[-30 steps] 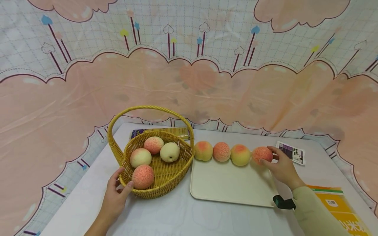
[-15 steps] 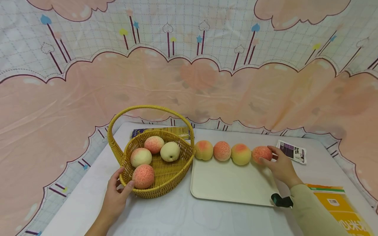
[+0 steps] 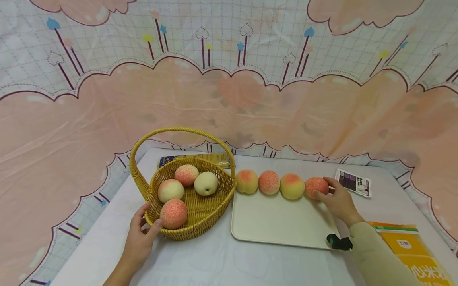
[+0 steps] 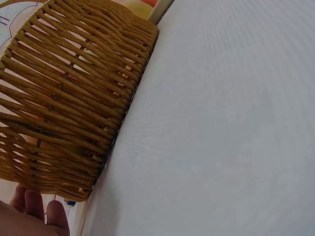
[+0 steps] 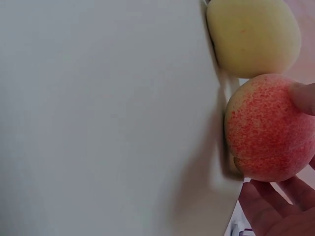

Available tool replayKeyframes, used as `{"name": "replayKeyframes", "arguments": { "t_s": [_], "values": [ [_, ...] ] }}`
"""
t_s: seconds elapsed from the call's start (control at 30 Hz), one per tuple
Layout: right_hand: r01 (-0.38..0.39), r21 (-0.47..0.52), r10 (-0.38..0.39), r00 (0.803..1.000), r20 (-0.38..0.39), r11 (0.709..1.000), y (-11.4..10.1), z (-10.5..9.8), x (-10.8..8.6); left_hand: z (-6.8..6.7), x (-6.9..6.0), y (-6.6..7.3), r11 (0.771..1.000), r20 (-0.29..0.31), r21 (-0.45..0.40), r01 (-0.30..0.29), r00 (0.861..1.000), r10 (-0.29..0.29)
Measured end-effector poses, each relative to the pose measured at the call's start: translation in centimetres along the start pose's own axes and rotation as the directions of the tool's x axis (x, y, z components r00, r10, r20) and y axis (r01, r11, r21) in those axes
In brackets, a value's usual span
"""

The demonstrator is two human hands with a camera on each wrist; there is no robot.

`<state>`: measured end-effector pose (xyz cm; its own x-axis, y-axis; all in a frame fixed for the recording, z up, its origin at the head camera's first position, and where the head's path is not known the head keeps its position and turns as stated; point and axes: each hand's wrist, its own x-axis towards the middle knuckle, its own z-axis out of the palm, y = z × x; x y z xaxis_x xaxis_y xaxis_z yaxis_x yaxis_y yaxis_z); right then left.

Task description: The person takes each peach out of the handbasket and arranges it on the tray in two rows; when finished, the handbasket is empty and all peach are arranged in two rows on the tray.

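In the head view my left hand (image 3: 140, 234) grips the near left rim of a yellow wicker basket (image 3: 195, 234), thumb at the rim beside a speckled red peach (image 3: 173, 213). Three more peaches lie in that basket, among them a pale one (image 3: 206, 183). My right hand (image 3: 341, 202) holds a red peach (image 3: 316, 188) at the right end of a row along the far edge of a cream tray (image 3: 282, 222). The right wrist view shows thumb and fingers on opposite sides of this peach (image 5: 270, 128), which sits at the tray's edge against a yellow peach (image 5: 253, 37).
Behind the basket lies a yellow and purple packet (image 3: 222, 160). A small white and purple packet (image 3: 353, 183) is at the back right, and an orange bag (image 3: 411, 250) at the right. The basket's tall handle (image 3: 182, 129) arches over it.
My right forearm has shifted slightly left, and the red peach in that hand is a touch further left. The left hand keeps its hold on the basket.
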<state>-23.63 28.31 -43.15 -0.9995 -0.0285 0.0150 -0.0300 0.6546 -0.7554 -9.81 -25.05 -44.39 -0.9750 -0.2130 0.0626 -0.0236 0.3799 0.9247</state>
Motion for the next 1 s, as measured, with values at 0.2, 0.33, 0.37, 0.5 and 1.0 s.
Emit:
{"name": "replayKeyframes", "arguments": {
  "t_s": [0.2,0.33,0.37,0.5,1.0],
  "values": [
    [-0.011,0.013,0.011,1.0,0.017,1.0,-0.15,-0.02,0.13,0.0,0.04,-0.12,1.0,-0.003,-0.009,-0.003,1.0,0.003],
    [-0.005,0.014,0.005,1.0,0.027,1.0,-0.24,-0.08,0.29,0.0,0.08,-0.2,1.0,-0.006,-0.007,-0.005,1.0,0.005],
    [-0.003,0.012,0.003,1.0,0.028,1.0,-0.25,-0.09,0.33,0.0,0.08,-0.22,1.0,-0.007,-0.006,-0.006,1.0,0.006],
    [0.002,0.009,-0.002,0.999,0.037,1.0,-0.3,-0.12,0.43,0.04,0.07,-0.19,1.0,-0.008,-0.004,-0.014,1.0,0.014],
    [-0.022,0.006,0.022,0.998,0.058,1.0,-0.1,-0.24,0.43,0.09,0.04,-0.16,1.0,-0.018,-0.006,-0.027,0.999,0.027]
  ]
}}
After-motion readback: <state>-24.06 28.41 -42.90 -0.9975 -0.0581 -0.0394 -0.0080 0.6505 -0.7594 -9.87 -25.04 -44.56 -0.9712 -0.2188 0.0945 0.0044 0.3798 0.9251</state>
